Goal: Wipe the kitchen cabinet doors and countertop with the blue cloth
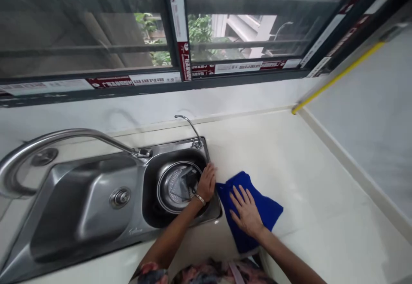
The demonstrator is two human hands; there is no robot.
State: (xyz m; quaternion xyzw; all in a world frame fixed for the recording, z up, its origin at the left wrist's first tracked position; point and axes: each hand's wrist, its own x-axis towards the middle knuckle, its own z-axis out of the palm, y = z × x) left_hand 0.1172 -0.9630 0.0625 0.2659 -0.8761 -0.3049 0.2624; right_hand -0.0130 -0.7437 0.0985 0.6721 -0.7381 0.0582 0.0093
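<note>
A blue cloth (268, 211) lies spread on the pale countertop, just right of the sink. My right hand (247, 212) rests flat on top of it, fingers spread, and covers part of it. My left hand (206, 183) lies over the right rim of the sink, beside the cloth's left corner, with its fingers stretched out and nothing seen in its grasp. In the right basin below that hand sits a round metal strainer bowl (165, 189) with a clear and dark item inside that I cannot make out.
The double steel sink (138, 219) has a large curved faucet (80, 133) on the left and a thin tap (189, 125) at the back right. Behind the countertop (309, 181) stands a wall with a taped window frame (183, 56). A yellow pipe (341, 75) runs along the right wall.
</note>
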